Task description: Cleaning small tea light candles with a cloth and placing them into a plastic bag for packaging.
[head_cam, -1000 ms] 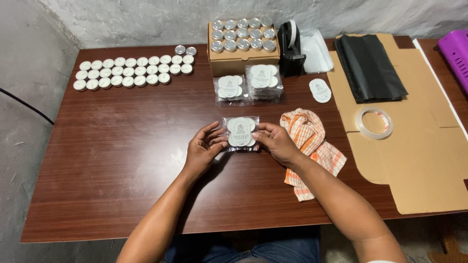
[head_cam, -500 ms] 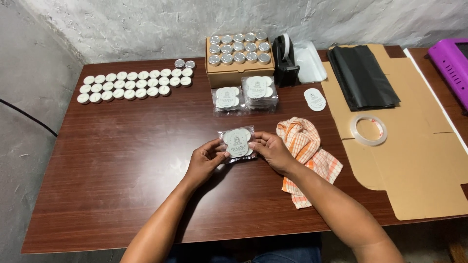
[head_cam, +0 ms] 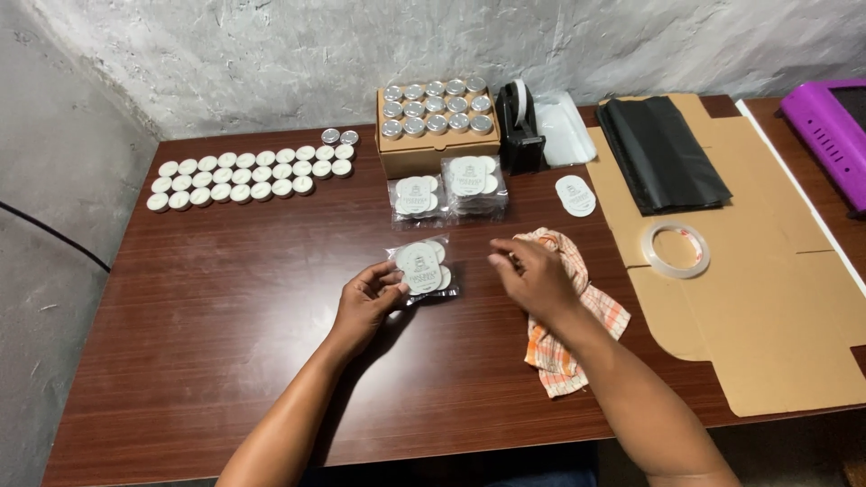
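Left hand (head_cam: 368,298) gripping clear packet (head_cam: 424,268), right hand (head_cam: 534,275) lifted free

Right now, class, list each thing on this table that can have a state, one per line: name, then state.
left hand: holding the clear packet by its left edge
right hand: off the packet, over the checked cloth
clear packet: filled with white round lids, lying flat
cardboard box: open, full of silver-topped tins
checked cloth: crumpled
black bags: folded flat
tape ring: lying flat on the cardboard sheet
cardboard sheet: unfolded
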